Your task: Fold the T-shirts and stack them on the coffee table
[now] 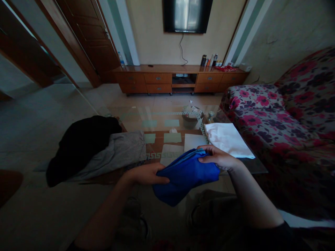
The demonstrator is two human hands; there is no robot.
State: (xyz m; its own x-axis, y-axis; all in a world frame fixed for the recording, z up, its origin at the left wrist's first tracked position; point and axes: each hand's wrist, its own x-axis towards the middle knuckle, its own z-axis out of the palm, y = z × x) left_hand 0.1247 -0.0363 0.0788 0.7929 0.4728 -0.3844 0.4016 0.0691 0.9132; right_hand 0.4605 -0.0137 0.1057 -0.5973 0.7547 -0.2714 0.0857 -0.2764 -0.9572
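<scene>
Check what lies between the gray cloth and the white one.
Head view: glass tabletop with pale rectangles showing between gray cloth and white cloth; blue cloth, in left hand and right hand, hides some near side.

So both hands are on this folded blue cloth [187, 176], left hand [150, 174] pinching one end, right hand [218, 157] on the other. It's held up at the near side of the glass table [154, 116]. White cloth [227, 139] lies on the table's right part, grey cloth [117, 150] plus a black one [83, 143] on its left. Flowery sofa's [261, 104] right of the table.
</scene>
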